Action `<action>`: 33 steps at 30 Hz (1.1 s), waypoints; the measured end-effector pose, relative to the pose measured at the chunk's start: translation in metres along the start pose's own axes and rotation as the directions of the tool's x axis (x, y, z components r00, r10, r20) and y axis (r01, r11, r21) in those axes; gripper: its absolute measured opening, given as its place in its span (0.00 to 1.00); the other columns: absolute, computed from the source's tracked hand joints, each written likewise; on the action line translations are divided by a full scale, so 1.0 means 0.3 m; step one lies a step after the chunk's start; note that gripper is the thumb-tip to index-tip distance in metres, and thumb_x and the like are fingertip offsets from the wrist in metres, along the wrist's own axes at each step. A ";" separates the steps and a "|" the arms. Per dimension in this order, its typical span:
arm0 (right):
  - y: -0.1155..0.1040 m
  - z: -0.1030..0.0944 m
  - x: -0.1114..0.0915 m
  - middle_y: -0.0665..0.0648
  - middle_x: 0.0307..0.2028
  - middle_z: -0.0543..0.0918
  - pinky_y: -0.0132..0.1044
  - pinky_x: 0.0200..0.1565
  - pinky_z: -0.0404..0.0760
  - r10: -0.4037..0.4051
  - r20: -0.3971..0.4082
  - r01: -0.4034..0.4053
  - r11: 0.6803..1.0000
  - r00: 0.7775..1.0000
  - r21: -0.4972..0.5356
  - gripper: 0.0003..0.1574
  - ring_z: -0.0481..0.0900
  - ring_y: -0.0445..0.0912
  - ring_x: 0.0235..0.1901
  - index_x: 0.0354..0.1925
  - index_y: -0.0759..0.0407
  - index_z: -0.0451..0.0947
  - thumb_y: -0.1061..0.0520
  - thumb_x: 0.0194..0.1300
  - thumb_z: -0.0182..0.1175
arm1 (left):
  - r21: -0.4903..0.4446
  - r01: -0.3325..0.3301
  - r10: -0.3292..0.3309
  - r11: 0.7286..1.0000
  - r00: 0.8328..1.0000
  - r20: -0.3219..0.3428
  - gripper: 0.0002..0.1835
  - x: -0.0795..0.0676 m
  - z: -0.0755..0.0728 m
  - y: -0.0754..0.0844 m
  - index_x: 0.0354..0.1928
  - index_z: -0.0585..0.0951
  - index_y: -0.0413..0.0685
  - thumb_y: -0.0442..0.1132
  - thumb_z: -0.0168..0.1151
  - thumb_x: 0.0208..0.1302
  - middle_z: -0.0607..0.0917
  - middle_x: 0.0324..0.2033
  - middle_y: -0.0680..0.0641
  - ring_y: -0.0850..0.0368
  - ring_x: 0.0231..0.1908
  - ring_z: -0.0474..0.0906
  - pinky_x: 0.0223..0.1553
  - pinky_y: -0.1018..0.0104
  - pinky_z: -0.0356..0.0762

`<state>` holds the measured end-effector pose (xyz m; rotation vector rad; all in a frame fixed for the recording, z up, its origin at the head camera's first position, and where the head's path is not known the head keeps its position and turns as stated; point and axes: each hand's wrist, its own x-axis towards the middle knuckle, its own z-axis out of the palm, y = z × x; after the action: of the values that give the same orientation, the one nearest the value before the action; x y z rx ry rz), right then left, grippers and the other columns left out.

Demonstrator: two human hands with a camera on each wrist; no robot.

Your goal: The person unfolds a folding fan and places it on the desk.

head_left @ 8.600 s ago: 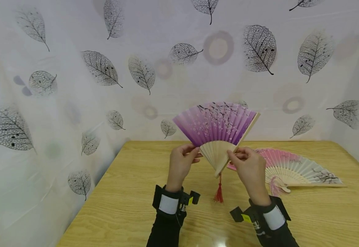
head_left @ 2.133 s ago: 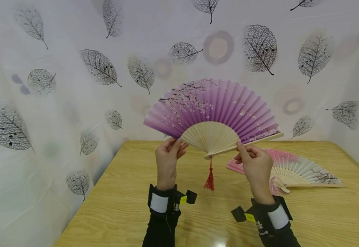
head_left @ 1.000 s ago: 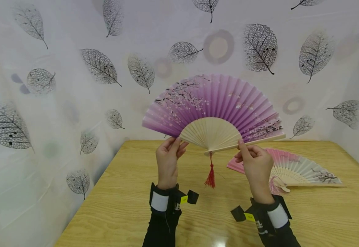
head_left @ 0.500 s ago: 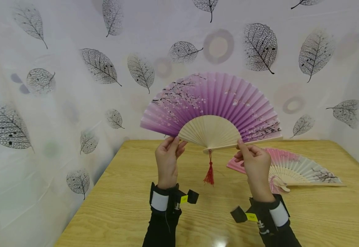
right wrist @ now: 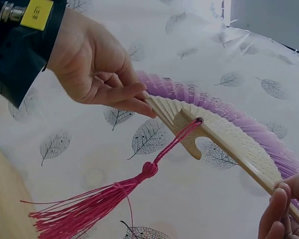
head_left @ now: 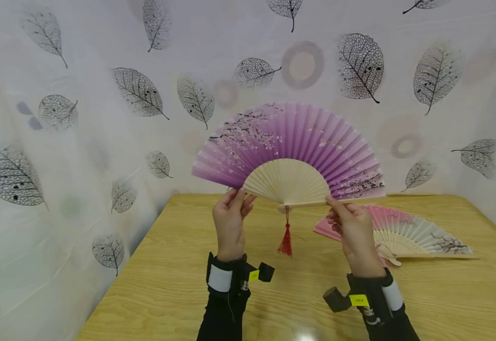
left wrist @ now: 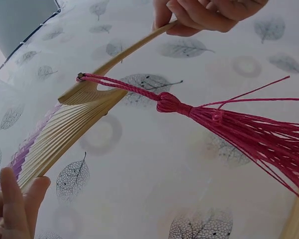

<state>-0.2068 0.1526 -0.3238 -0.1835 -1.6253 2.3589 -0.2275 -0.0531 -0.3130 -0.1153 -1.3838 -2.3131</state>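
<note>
A purple folding fan (head_left: 290, 137) with a blossom print is spread wide and held up above the table. My left hand (head_left: 229, 225) pinches its left outer rib between thumb and fingers. On the other side, my right hand (head_left: 354, 234) pinches the right guard stick. From the pivot hangs a red tassel (head_left: 286, 241), large and close in the left wrist view. The right wrist view shows the fan's pale ribs (right wrist: 219, 122) from below, with a hand at either side. Behind my right hand, a pink and white folding fan (head_left: 410, 232) lies spread on the table, partly covered.
The wooden table (head_left: 166, 284) runs back to a white curtain (head_left: 256, 28) printed with dark leaves, which also hangs along the left and right sides. Cameras are strapped to both wrists.
Earlier the purple fan was only partly spread; my hands moved apart and it fanned out wide and rose. Over the last second it shifted slightly left, and my right wrist turned a little.
</note>
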 end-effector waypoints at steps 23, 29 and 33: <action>0.354 0.095 0.058 0.43 0.15 0.74 0.22 0.17 0.68 0.347 0.215 -0.294 0.924 0.913 -0.244 0.14 0.69 0.34 0.16 0.20 0.52 0.76 0.50 0.61 0.54 | 0.593 0.295 -0.315 0.749 0.946 -0.072 0.15 0.152 -0.388 0.015 0.39 0.76 0.24 0.34 0.55 0.58 0.84 0.23 0.46 0.58 0.25 0.81 0.28 0.75 0.79; 0.426 0.098 0.060 0.43 0.15 0.75 0.21 0.18 0.69 0.392 0.180 -0.345 0.906 0.902 -0.245 0.11 0.69 0.33 0.16 0.25 0.55 0.78 0.53 0.60 0.55 | 0.619 0.346 -0.381 0.706 0.921 -0.079 0.15 0.171 -0.454 -0.056 0.41 0.75 0.23 0.33 0.54 0.59 0.84 0.21 0.46 0.59 0.24 0.80 0.25 0.76 0.79; 0.455 0.092 0.066 0.43 0.15 0.75 0.20 0.17 0.69 0.430 0.173 -0.391 0.894 0.886 -0.220 0.09 0.69 0.33 0.17 0.29 0.59 0.78 0.55 0.59 0.55 | 0.618 0.401 -0.415 0.676 0.900 -0.131 0.15 0.176 -0.483 -0.106 0.40 0.76 0.24 0.32 0.55 0.57 0.83 0.19 0.47 0.58 0.22 0.80 0.22 0.76 0.78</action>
<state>-0.2531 0.0881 -0.4398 -0.3499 -2.0853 2.6112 -0.2662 -0.1813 -0.3956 0.4297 -2.3209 -1.9999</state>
